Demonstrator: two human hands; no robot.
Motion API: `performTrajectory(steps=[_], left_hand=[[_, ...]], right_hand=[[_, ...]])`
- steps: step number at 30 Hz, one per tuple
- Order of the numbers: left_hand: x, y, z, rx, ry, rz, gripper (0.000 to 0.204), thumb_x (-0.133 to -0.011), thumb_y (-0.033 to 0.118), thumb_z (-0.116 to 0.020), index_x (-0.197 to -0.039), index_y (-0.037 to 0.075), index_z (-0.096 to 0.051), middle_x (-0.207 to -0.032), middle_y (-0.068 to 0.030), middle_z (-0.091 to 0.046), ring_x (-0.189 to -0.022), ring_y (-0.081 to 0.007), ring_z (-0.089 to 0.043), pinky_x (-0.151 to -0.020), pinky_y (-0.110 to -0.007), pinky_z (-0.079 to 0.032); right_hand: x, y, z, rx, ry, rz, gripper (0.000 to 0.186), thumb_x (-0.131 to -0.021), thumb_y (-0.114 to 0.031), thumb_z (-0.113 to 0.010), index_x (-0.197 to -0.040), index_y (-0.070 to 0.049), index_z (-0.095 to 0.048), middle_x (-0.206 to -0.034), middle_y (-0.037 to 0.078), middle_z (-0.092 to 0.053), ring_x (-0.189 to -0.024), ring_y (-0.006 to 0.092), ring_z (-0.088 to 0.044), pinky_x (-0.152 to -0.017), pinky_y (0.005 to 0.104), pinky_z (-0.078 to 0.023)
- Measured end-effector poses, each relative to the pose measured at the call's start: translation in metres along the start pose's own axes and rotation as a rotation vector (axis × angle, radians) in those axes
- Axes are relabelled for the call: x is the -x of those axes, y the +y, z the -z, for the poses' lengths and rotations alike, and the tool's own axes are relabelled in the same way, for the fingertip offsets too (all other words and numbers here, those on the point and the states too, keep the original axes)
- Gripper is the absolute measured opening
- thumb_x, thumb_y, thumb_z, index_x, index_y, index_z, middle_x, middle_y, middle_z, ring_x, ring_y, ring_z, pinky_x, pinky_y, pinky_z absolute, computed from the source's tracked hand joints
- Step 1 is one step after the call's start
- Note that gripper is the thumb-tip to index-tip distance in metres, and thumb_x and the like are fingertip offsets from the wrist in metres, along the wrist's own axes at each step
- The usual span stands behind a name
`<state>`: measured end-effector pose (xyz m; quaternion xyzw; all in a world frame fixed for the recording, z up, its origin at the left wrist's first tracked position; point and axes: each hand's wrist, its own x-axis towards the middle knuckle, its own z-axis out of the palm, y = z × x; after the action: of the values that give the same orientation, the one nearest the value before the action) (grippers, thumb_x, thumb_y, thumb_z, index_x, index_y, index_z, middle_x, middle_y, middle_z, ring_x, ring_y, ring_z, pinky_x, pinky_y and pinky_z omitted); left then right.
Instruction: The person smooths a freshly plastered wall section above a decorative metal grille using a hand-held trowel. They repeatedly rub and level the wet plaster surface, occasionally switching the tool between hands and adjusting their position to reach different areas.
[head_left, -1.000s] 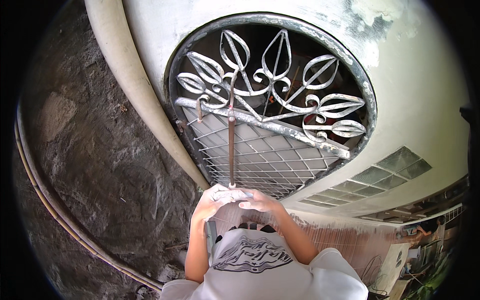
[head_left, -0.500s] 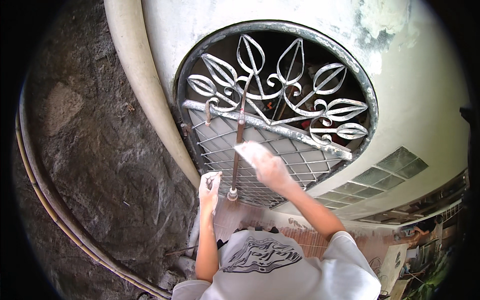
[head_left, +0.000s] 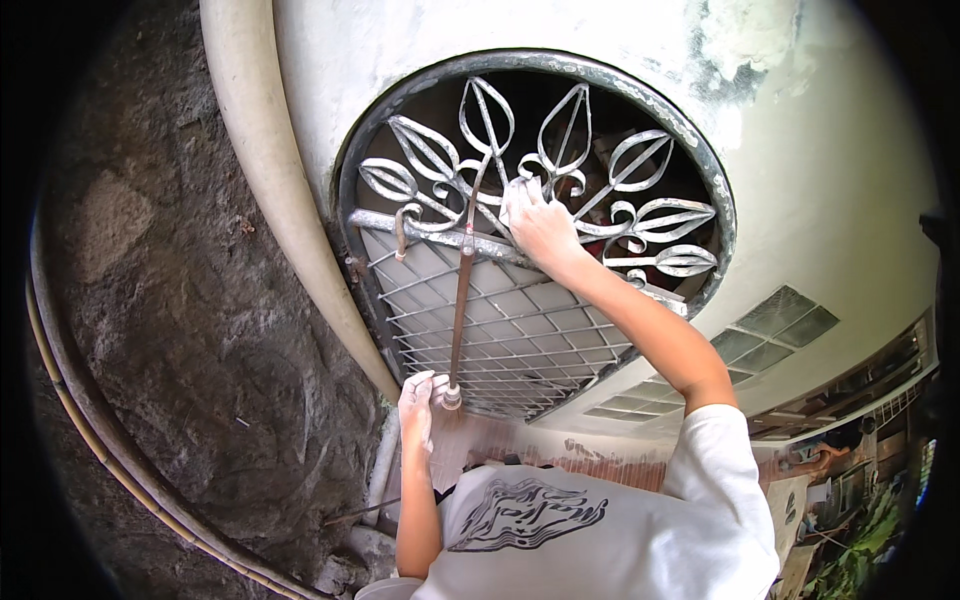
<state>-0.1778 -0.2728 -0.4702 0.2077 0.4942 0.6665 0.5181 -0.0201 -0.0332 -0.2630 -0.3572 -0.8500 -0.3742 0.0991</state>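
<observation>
An arched metal gate has leaf-shaped scrollwork at the top, its dark paint largely worn to white. My right hand, coated in white dust, presses a small whitish piece against the scrollwork just above the crossbar. Whether that piece is cloth or paper cannot be told. Lower down, my left hand is also dusty, its fingers curled in beside the round pale end of a rusty brown rod. Anything inside those fingers is hidden.
Diamond mesh backed by pale sheet fills the gate below the crossbar. To the left run a thick beige pipe and a rough dark wall. Glass blocks are set into the pale wall at right.
My right hand has risen from in front of the mesh to the scrollwork, its arm stretching upward. My left hand has come nearer the rod's lower end. The view has shifted slightly.
</observation>
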Motion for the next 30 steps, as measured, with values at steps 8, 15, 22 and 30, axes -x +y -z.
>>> performTrajectory(steps=[8, 15, 22, 30], left_hand=[[-0.006, 0.000, -0.014, 0.072, -0.036, 0.022, 0.023, -0.105, 0.017, -0.051, -0.120, 0.003, -0.060, -0.110, -0.0129, -0.073, -0.092, -0.0155, -0.069, -0.083, -0.028, -0.053], [-0.014, -0.004, -0.027, 0.055, -0.070, 0.043, 0.023, -0.104, 0.019, -0.053, -0.121, 0.004, -0.060, -0.109, -0.0122, -0.073, -0.094, -0.0169, -0.069, -0.084, -0.029, -0.052], [-0.024, -0.013, -0.043, 0.036, -0.089, 0.072, 0.023, -0.105, 0.016, -0.048, -0.120, 0.002, -0.059, -0.109, -0.0143, -0.073, -0.093, -0.0170, -0.070, -0.083, -0.027, -0.053], [-0.020, -0.024, -0.043, 0.050, -0.068, 0.097, 0.024, -0.105, 0.016, -0.051, -0.121, 0.003, -0.061, -0.109, -0.0126, -0.073, -0.090, -0.0150, -0.070, -0.079, -0.026, -0.054]], right_hand=[[-0.009, -0.022, 0.021, -0.028, -0.191, -0.129, 0.025, -0.088, -0.016, -0.058, -0.100, 0.000, -0.072, -0.104, 0.017, -0.068, -0.114, 0.0286, -0.059, -0.064, 0.0367, -0.051], [0.059, -0.030, 0.044, -0.261, 0.085, -0.012, 0.040, -0.087, -0.016, -0.057, -0.122, 0.002, -0.063, -0.124, 0.017, -0.064, -0.120, 0.0275, -0.058, -0.074, 0.0359, -0.052], [0.007, -0.002, 0.014, -0.109, -0.063, -0.039, 0.026, -0.088, -0.018, -0.057, -0.105, -0.001, -0.068, -0.107, 0.011, -0.065, -0.118, 0.0259, -0.055, -0.067, 0.0364, -0.053], [0.040, -0.049, 0.023, -0.248, -0.082, -0.120, 0.021, -0.090, -0.017, -0.059, -0.102, -0.006, -0.072, -0.107, 0.010, -0.069, -0.112, 0.0258, -0.060, -0.069, 0.0405, -0.054]])
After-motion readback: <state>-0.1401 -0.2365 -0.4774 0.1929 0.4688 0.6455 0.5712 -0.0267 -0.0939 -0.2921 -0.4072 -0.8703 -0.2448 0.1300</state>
